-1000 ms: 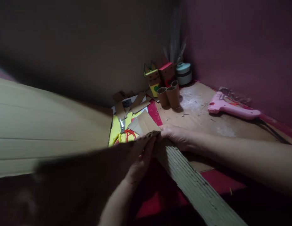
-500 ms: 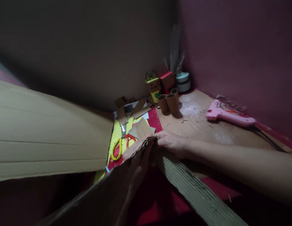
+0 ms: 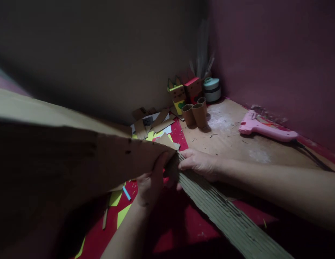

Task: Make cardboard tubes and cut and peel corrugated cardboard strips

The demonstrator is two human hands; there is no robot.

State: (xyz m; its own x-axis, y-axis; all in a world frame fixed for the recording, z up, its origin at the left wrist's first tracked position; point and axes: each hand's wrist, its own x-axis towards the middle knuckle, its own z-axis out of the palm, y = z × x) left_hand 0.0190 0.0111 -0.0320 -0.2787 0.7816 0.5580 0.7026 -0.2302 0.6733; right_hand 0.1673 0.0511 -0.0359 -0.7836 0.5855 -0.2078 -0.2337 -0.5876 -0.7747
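A long ribbed strip of corrugated cardboard [image 3: 223, 212] runs from between my hands down to the lower right. My right hand [image 3: 198, 163] is closed on its upper end. My left hand [image 3: 152, 180] grips the brown side of the cardboard [image 3: 124, 158] that stretches away to the left, with its thumb on the face near the bend. The two pieces meet at a corner between the hands; whether they are one sheet cannot be seen. Some left fingers are hidden behind the cardboard.
A pink glue gun [image 3: 264, 126] lies on the right, its cord trailing. Cardboard tubes [image 3: 198, 115], two box figures [image 3: 178, 95] and a lidded pot [image 3: 212, 90] stand at the back. Paper and cardboard scraps [image 3: 156, 122] litter the red surface. A pale cardboard sheet [image 3: 54, 111] leans left.
The left cardboard has swung up and its brown face now shows, covering the scissors and much of the pale sheet. My left hand has turned with it; my right hand stays nearly in place.
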